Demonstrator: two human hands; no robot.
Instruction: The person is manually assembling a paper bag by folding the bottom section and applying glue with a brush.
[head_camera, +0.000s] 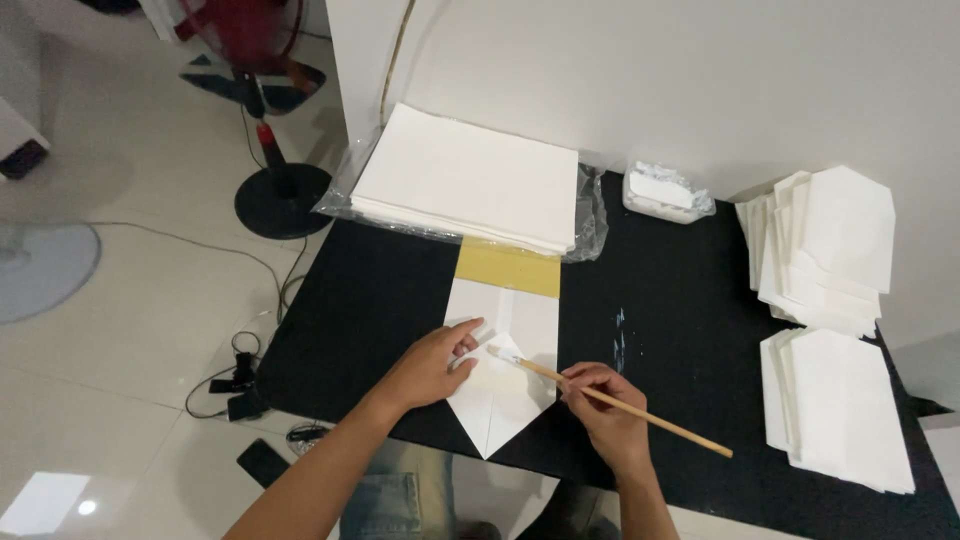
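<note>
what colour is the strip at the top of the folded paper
Mustard yellow strip, clearest in the head view.

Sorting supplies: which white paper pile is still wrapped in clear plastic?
The flat sheet stack at the table's back edge; the two folded piles on the right lie bare.

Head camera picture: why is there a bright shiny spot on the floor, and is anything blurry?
In the head view, the glossy pale floor tiles mirror a light as a white glare spot; the red standing fan looks smeared, while the folded white paper and thin wooden brush stay sharp.
</note>
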